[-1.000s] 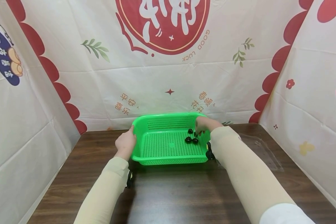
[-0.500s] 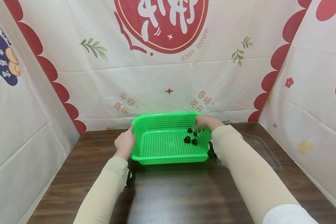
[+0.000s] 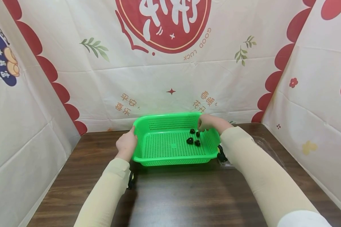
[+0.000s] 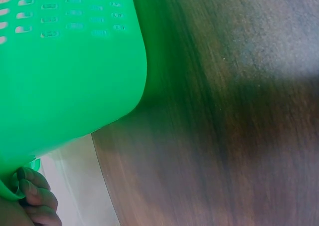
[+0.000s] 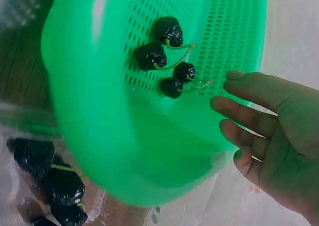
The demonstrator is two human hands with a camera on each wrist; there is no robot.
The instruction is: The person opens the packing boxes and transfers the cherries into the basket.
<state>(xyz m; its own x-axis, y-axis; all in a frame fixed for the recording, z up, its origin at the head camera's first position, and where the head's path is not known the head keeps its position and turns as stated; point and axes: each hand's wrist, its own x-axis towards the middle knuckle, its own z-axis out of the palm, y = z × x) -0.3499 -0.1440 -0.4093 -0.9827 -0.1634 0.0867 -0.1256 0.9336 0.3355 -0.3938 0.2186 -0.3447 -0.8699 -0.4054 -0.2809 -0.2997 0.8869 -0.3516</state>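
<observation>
1. Tugging by the left hand, its fingers curled round the left end of the basket, could tilt it and set the cherries rolling.
2. At the basket's right end, the right hand has its fingers loosely parted, holding nothing; a careless sweep might snag the stems and drag fruit along.
3. The basket stands on the bench and holds four cherries, loosely grouped toward its right end.
4. Right of the basket, a clear tub holds more cherries, count unclear; the right sleeve might bump it.
</observation>
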